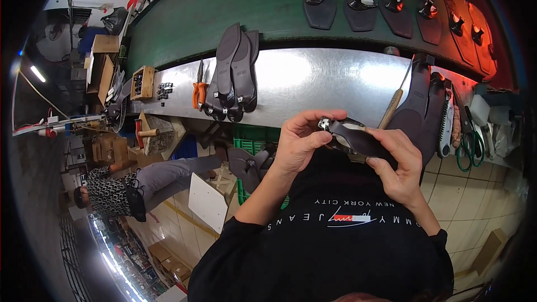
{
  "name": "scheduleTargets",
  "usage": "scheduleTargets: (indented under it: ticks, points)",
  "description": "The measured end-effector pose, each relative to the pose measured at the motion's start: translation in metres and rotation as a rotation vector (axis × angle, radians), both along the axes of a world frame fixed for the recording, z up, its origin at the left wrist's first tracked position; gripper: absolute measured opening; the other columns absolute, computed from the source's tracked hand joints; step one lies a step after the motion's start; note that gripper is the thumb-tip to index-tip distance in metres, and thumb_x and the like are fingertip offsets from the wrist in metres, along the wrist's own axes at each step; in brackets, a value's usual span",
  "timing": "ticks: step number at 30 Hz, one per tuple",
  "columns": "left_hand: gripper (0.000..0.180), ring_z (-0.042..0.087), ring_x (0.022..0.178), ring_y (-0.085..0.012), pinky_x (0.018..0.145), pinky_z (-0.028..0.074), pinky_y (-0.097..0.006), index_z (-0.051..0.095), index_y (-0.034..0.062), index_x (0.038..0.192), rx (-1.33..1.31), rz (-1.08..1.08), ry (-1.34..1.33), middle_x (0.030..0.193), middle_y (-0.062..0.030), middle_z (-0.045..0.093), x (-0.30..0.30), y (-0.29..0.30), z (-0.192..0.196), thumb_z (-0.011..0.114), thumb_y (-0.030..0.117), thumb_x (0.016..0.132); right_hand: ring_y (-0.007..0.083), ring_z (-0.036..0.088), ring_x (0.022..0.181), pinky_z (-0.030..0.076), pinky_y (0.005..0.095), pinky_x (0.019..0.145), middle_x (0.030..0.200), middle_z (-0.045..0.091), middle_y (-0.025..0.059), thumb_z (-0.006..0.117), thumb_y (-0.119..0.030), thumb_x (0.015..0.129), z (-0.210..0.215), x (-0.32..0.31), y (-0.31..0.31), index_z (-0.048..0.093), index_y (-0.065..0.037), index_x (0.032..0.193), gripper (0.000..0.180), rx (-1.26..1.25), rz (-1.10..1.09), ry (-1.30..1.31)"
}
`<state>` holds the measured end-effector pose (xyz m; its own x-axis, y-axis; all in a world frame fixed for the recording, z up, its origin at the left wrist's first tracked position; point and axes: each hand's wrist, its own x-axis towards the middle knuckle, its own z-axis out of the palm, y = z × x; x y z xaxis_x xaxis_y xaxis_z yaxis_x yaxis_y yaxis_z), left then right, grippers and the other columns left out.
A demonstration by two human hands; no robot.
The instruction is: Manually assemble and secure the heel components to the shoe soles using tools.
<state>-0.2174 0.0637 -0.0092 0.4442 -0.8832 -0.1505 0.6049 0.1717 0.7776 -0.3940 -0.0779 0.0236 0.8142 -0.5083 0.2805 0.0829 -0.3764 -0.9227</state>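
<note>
Between my two hands is a dark sandal sole, bent and tilted, with a shiny metal ornament at its left end. My left hand pinches that end between thumb and fingers, beside the ornament. The other end is gripped by my right hand, its fingers curled round the edge. A pale patch shows along the sole's inner side; the rest of that side is hidden. Just beyond my right hand, an awl with a wooden handle lies aslant against more dark soles.
A steel bench runs across, with stacked dark soles, orange-handled pliers and a wooden box of small parts. Behind it, a green conveyor belt carries several soles. Green-handled scissors hang at right. A person stands at left.
</note>
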Motion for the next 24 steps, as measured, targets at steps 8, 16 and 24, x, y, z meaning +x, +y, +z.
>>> scheduleTargets:
  ticks: [8,16,24]
  points:
    - [0.031,0.064,0.103,-0.0206,0.086,0.055,-0.032,0.063,0.0001,0.110,-0.048,-0.014,-0.020,0.119,-0.0197,0.062,-0.0011,-0.0001,-0.0008,0.069,-0.002,0.079,0.0252,0.062,0.084,0.047,0.0311,0.076,0.100,0.067,0.0138,0.069,0.002,0.069,-0.0010,0.0008,0.0011,0.065,0.000,0.111,0.042,-0.019,0.009,-0.016]
    - [0.032,0.065,0.099,-0.0193,0.081,0.056,-0.029,0.064,-0.0018,0.110,-0.016,-0.010,-0.051,0.118,-0.0196,0.063,0.0008,0.0019,-0.0014,0.068,-0.005,0.078,0.0254,0.061,0.081,0.047,0.0314,0.074,0.095,0.066,0.0134,0.069,0.001,0.069,-0.0005,0.0018,0.0015,0.065,0.000,0.113,0.043,0.002,0.022,-0.002]
    - [0.036,0.065,0.100,-0.0206,0.081,0.056,-0.027,0.064,-0.0044,0.110,-0.014,0.038,-0.146,0.119,-0.0227,0.062,-0.0012,0.0047,-0.0012,0.068,-0.009,0.075,0.0247,0.060,0.074,0.047,0.0318,0.067,0.085,0.061,0.0135,0.067,0.001,0.070,0.0066,0.0032,-0.0014,0.064,0.001,0.115,0.045,-0.059,0.042,0.026]
